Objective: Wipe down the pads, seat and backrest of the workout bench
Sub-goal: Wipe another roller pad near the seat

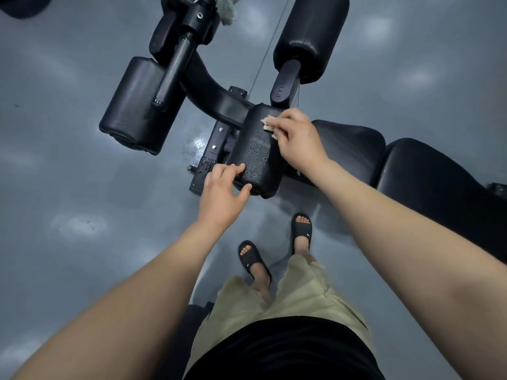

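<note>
A black workout bench stands on the grey floor. Its near roller pad [256,153] is speckled with wet droplets. My right hand [297,138] presses a small pale cloth [270,124] onto the far end of that pad, fingers curled over the cloth. My left hand [223,192] holds the pad's near end between thumb and fingers. The black seat [354,146] lies just right of the pad, and the backrest [439,182] runs off to the right edge. Two more roller pads sit farther off: one at left [137,108], one at upper right [310,37].
The bench's black frame and post [178,58] rise toward the top, where a white rag [227,12] hangs. A thin cable [267,50] runs diagonally. A wet patch [196,145] shines on the floor. My feet in black slides [274,248] stand just below the pad.
</note>
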Tool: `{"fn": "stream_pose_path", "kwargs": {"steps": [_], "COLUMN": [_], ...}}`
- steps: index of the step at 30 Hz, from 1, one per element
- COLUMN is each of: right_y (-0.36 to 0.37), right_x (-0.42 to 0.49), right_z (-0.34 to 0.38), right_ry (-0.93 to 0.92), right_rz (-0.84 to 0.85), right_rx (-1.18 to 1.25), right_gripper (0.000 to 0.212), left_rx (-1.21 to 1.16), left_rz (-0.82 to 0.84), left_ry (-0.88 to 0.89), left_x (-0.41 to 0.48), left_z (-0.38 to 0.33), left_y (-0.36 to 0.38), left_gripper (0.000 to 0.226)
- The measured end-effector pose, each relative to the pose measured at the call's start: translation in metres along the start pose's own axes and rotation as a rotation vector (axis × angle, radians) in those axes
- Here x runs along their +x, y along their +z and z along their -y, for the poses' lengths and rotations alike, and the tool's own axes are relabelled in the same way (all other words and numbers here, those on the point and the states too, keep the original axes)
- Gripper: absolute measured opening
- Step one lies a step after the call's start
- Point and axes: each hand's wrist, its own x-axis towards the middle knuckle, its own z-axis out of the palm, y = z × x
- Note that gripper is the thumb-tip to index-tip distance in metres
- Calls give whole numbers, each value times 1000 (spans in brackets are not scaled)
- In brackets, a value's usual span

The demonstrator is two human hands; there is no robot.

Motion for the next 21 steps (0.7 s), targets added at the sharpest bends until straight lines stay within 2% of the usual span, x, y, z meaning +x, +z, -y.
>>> {"fn": "stream_pose_path", "kwargs": {"steps": [12,17,21], "right_y": [19,25,31], "right_x": [-48,-69,-83], "right_z": [22,31,35], "right_ry": [-79,-107,-122], "right_rz": [11,17,17], "right_rx": [6,-5,6], "right_gripper": [25,25,26], "left_rx": [-142,-211,-208], "left_rz": [-2,53,111], "left_ry": [-36,-20,-3], "left_x": [5,8,11], "left_z": [5,13,21], "left_y": [-3,-9,-11], "left_gripper": [46,49,60]}}
